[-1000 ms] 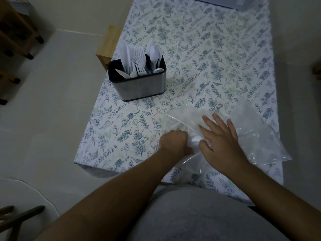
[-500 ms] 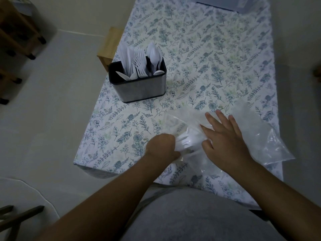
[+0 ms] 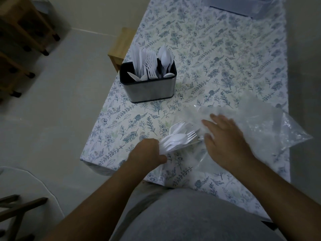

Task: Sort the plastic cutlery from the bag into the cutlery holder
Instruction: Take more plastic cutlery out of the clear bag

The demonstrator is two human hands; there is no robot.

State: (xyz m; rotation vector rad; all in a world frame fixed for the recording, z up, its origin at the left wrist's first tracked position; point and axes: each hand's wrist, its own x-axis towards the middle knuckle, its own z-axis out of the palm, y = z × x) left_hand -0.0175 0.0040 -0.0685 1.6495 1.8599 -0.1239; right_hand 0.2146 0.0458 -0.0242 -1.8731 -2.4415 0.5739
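My left hand [image 3: 146, 153] is shut on a bunch of white plastic cutlery [image 3: 178, 139], spoons and forks fanned out to the right, just outside the bag's mouth. My right hand [image 3: 225, 141] lies flat, fingers spread, on the clear plastic bag [image 3: 271, 126] and presses it to the table. The metal cutlery holder [image 3: 149, 89] stands further back on the left, with white knives, forks and spoons upright in its compartments.
The table [image 3: 217, 54] wears a floral cloth; its left edge and near corner are close to my left hand. A wooden stool [image 3: 121, 46] stands behind the holder. A transparent box [image 3: 243, 6] sits at the far end. Wooden furniture is at left.
My left hand has drawn a bunch of cutlery leftward out of the bag. My right hand stayed pressed on the bag.
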